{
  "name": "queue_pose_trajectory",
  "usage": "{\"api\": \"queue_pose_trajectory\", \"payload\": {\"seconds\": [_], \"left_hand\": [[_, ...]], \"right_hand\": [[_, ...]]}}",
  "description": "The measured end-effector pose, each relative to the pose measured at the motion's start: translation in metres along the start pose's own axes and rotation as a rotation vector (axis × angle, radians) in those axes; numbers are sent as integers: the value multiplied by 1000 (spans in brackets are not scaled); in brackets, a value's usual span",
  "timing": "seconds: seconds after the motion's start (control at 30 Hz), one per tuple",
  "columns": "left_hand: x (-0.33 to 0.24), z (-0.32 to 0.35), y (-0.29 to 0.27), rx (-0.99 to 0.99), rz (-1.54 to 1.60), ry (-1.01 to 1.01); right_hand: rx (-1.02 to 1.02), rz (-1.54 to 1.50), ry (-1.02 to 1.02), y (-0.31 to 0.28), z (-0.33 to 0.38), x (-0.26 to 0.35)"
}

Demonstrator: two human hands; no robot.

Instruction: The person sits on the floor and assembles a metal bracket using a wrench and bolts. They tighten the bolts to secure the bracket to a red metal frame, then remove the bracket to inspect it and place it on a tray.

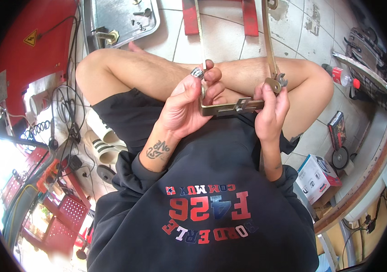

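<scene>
Both my hands hold a long U-shaped metal bracket [224, 110] above my lap, its two arms reaching away from me. My left hand [184, 102] grips the left arm near the bend, thumb and fingers closed round it. On the right, my right hand [271, 111] pinches the bracket's other corner between thumb and fingers, beside a rounded plate with a hole [273, 85]. A small grey forked piece, like a wrench jaw [283, 80], shows just past those fingertips; the rest of it is hidden. A small slotted clip [241, 104] sits on the crosspiece between my hands.
Beyond my left knee lies a metal tray [150, 28] with bolts. Red stand legs [249, 20] rise ahead. To my right are a plastic bottle [345, 80], a white box [313, 181] and a black disc [340, 157]. Sandals [105, 147], cables [68, 113] and a red cabinet [34, 68] stand left.
</scene>
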State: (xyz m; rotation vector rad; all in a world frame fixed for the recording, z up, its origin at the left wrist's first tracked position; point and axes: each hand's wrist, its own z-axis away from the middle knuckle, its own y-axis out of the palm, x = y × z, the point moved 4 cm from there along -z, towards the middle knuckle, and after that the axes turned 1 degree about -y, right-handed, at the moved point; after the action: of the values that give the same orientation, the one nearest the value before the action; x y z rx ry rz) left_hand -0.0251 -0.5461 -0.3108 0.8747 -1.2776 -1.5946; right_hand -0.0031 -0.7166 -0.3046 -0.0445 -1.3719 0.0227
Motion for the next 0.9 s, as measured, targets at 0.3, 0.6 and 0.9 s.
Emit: {"api": "queue_pose_trajectory", "payload": {"seconds": [0.3, 0.6, 0.9], "left_hand": [[6, -4, 1, -53, -18, 87], [-3, -4, 3, -127, -262, 47], [-5, -6, -1, -172, -444, 94]], "right_hand": [[-54, -21, 134, -3, 2, 5], [-100, 80, 122, -6, 2, 10], [-116, 89, 207, -9, -1, 20]]}}
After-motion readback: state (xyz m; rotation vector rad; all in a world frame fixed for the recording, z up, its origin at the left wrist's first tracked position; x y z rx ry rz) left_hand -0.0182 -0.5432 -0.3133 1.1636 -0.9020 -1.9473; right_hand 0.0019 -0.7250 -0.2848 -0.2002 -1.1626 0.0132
